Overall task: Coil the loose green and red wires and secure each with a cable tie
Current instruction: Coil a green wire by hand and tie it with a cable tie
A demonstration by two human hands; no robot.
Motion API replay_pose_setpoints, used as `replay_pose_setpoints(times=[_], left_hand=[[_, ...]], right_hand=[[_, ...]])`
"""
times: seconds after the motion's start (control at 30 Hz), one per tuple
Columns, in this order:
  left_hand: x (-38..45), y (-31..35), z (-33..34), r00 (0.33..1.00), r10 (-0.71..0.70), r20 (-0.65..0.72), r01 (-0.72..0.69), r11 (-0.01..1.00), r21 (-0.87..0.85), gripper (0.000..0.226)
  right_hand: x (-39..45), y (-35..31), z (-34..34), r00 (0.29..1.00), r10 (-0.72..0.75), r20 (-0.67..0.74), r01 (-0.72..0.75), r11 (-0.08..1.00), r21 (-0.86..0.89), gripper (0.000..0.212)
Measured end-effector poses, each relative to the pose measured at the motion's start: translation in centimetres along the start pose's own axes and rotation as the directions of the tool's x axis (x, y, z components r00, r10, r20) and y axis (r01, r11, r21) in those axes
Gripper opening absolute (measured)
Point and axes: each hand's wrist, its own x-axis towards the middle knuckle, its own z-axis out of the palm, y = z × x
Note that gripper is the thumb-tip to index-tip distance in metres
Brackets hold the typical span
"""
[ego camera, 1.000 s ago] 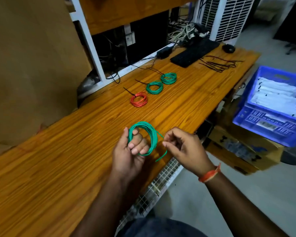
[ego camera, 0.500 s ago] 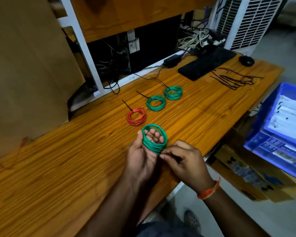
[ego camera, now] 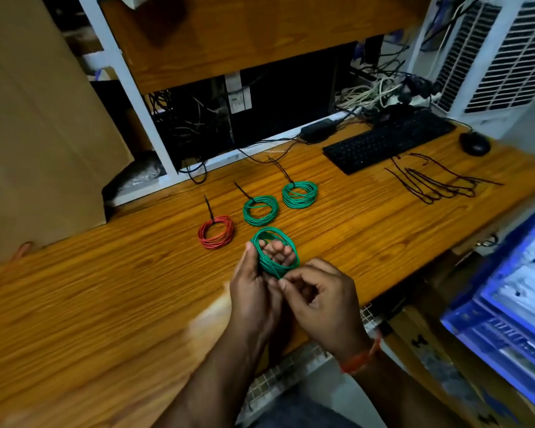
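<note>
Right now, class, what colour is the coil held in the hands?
Green coil, clearest in the head view.

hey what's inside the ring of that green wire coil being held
Fingertips of the left hand poke through the green coil. The right hand pinches its lower edge, covering the wire end and the table beneath.

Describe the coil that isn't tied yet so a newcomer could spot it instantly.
Start at the wooden desk, near its front edge below the row of three tied coils. The untied green coil is looped round the left hand fingers while the right hand pinches its lower edge. Unlike the others, it lies in hand and shows no black cable tie tail.
</note>
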Motion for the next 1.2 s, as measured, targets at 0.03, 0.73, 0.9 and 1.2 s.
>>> replay_pose_setpoints(times=[0.03,0.73,0.9,1.2], left_hand=[[-0.1,-0.5,0.4,1.0,-0.008,-0.011,0.008,1.0,-0.01,0.028],[-0.8,-3.9,3.0,0.991,0.133,0.031,-0.136,0.975,0.176,0.037],[-1.1,-3.8,2.2,0.99,0.137,0.034,-0.141,0.97,0.198,0.04],[-1.2,-2.0,0.9,0.996,0.004,-0.089,-0.013,0.995,-0.094,0.026]], right_hand=[[0.3,0.4,-0.7,1.0,-0.01,0.028,0.01,1.0,-0.003,0.005],[1.2,2.8,-3.3,0.982,-0.169,0.085,0.187,0.933,-0.308,0.023],[0.6,2.3,-2.4,0.986,-0.163,-0.025,0.147,0.94,-0.308,0.025],[0.1,2.1,-2.0,0.971,-0.187,-0.152,0.165,0.976,-0.144,0.042]])
